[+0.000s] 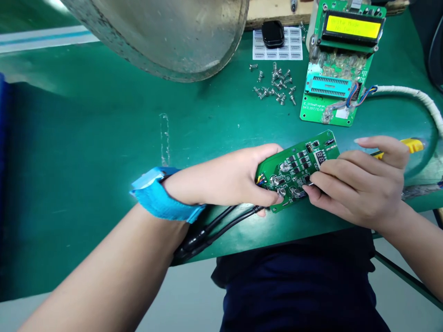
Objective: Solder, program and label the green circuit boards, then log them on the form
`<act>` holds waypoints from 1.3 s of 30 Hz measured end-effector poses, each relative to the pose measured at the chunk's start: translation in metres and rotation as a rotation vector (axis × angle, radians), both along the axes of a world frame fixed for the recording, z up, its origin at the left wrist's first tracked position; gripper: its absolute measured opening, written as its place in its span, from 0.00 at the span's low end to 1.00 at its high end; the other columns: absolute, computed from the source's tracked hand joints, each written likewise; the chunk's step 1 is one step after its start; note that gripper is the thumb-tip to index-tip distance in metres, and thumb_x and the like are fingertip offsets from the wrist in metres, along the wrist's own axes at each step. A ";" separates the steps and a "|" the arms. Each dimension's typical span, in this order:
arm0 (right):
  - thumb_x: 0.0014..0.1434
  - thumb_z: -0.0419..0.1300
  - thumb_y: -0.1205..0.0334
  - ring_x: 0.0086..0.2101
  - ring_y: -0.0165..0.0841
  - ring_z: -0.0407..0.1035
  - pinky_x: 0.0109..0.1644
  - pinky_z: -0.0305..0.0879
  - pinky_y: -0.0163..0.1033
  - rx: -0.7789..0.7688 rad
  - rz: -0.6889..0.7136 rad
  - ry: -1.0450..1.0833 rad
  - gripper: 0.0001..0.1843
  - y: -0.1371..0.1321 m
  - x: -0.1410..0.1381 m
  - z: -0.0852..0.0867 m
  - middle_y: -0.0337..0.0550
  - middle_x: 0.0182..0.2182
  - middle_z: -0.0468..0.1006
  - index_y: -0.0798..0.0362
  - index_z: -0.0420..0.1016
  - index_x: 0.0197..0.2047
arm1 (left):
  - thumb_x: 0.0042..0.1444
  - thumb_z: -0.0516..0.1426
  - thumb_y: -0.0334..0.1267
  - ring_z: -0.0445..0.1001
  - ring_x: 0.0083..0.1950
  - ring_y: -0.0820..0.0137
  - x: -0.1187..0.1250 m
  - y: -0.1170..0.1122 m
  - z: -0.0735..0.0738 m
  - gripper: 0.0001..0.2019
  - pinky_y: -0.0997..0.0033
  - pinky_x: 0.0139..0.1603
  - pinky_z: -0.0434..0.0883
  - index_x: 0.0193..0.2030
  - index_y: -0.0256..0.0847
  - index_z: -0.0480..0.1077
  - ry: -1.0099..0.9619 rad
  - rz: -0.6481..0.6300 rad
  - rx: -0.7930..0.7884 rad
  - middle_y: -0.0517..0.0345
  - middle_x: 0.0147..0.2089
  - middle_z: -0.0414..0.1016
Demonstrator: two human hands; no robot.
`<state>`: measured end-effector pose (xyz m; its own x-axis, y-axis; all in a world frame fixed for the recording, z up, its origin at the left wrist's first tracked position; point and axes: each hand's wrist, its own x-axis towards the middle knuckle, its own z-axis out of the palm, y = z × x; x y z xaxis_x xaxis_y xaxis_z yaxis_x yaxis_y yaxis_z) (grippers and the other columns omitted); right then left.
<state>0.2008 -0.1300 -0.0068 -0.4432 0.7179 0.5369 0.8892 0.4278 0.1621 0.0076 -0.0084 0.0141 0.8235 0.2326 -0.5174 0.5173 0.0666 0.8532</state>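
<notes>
My left hand (238, 177) grips the left end of a green circuit board (290, 157), thumb along its lower edge. A blue wrist strap (166, 196) sits on that wrist. The board carries small dark chips, a digit display (320, 158) and several metal coil springs (284, 167). Colored wires and black cables (224, 223) come out at its left end. My right hand (360, 184) is over the board's right part, thumb and forefinger pinched near its lower edge. Whatever lies between those fingertips is hidden.
Loose springs (277, 83) lie beyond the board, near a label sheet (259, 53) with a black cap-like piece (272, 34). A programmer board (328, 103) with a lit yellow screen stands back right. A large metal pan (173, 37) is back left. A yellow-handled tool (413, 145) shows behind my right hand.
</notes>
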 end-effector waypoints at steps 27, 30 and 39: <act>0.57 0.61 0.57 0.27 0.26 0.66 0.49 0.58 0.41 0.008 -0.009 0.001 0.04 0.000 -0.001 0.000 0.26 0.26 0.77 0.45 0.72 0.31 | 0.46 0.63 0.34 0.76 0.27 0.72 -0.001 0.001 0.000 0.16 0.79 0.22 0.71 0.39 0.43 0.61 -0.003 -0.023 0.024 0.67 0.29 0.71; 0.56 0.62 0.57 0.27 0.27 0.67 0.49 0.59 0.42 0.023 -0.007 0.007 0.04 0.000 -0.001 -0.001 0.27 0.26 0.77 0.47 0.72 0.32 | 0.46 0.62 0.34 0.76 0.27 0.72 -0.001 0.001 0.000 0.15 0.78 0.23 0.71 0.38 0.43 0.61 -0.009 -0.018 0.011 0.67 0.29 0.71; 0.57 0.61 0.57 0.27 0.27 0.68 0.49 0.59 0.42 0.000 -0.003 0.003 0.04 -0.001 -0.001 0.000 0.28 0.27 0.78 0.47 0.72 0.33 | 0.47 0.62 0.34 0.76 0.27 0.72 0.000 0.001 -0.001 0.16 0.80 0.22 0.71 0.39 0.43 0.60 -0.010 -0.029 0.032 0.68 0.29 0.71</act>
<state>0.2002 -0.1307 -0.0064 -0.4388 0.7196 0.5381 0.8913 0.4248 0.1588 0.0072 -0.0077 0.0130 0.8352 0.2252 -0.5017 0.5099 0.0247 0.8599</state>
